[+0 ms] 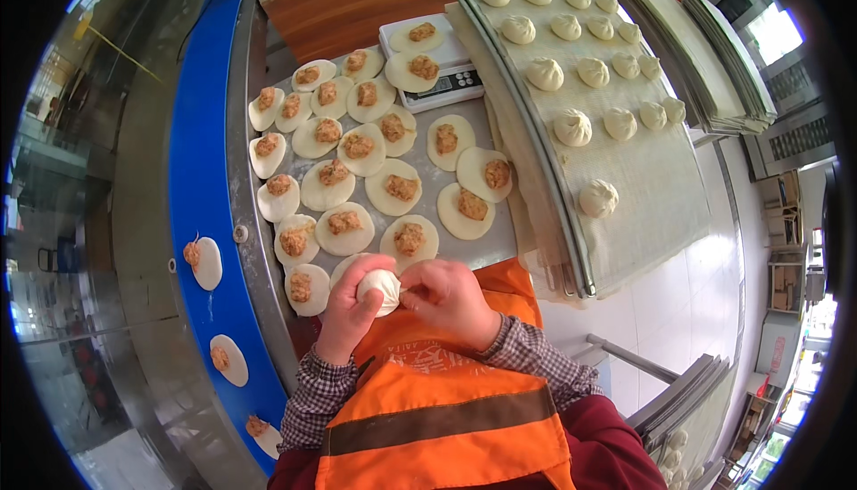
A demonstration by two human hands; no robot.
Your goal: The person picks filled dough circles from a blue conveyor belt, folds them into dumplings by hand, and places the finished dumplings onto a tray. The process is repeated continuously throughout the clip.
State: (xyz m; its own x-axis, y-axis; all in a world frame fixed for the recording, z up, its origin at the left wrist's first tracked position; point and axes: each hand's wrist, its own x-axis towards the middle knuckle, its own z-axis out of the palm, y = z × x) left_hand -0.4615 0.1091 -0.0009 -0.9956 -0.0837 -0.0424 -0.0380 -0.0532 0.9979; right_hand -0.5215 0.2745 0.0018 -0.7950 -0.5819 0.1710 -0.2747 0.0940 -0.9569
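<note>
A pleated white bun (379, 292) sits cupped in my left hand (345, 307), just over the near edge of the metal table. My right hand (444, 297) pinches the bun's right side, its fingertips on the folds. Beyond my hands, many flat dough rounds (399, 185) lie on the table, each carrying a lump of meat filling (344, 221). One dough round is partly covered by my left hand. To the right, a cloth-lined tray (643, 227) bears rows of finished pleated buns (571, 127), the nearest bun standing alone.
A blue conveyor belt (198, 133) runs along the left with several filled dough rounds (208, 263). At the back of the table stands a white digital scale (455, 85) with dough on it. More trays (705, 53) are stacked at far right; another rack (683, 419) holds buns at lower right.
</note>
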